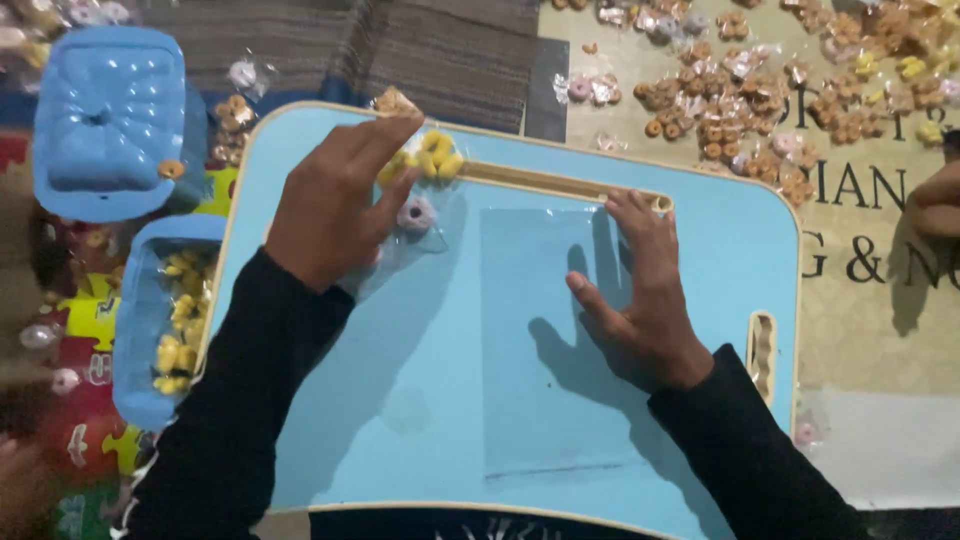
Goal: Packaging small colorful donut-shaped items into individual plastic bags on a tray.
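A light blue lap tray [430,400] with a cream rim lies in front of me. My left hand [335,205] rests near its far edge, fingers closed over a small clear packet with a pink ring piece [416,214], beside a cluster of yellow ring pieces [432,158]. My right hand [640,290] lies flat, fingers spread, on the upper right part of a clear plastic sheet [540,400] spread on the tray. A cream groove [560,184] runs along the tray's far edge.
A blue tub [150,270] with yellow pieces stands left of the tray, its blue lid [105,120] behind it. Several brown, pink and yellow ring pieces [760,90] are scattered on the printed mat at the far right. Another person's hand [935,205] shows at the right edge.
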